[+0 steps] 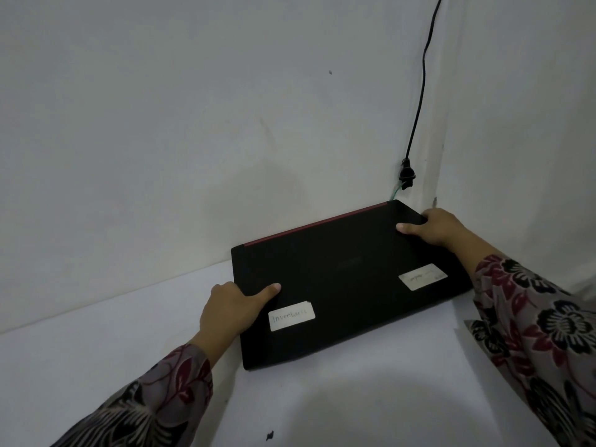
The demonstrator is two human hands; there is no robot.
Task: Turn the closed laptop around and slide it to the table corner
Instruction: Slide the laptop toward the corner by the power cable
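Observation:
A closed black laptop [342, 279] with a red strip along its far edge lies flat on the white table [354, 398], close to the wall corner. Two white labels are stuck on its lid. My left hand [232, 309] grips the laptop's left edge, thumb on top of the lid. My right hand [435, 229] holds the far right corner, thumb pressed on the lid and fingers wrapped around the edge.
White walls meet in a corner [432, 175] just behind the laptop. A black cable [419, 101] hangs down the wall to a plug [405, 175] above the laptop's far corner. A small dark speck [269, 435] lies on the table near me.

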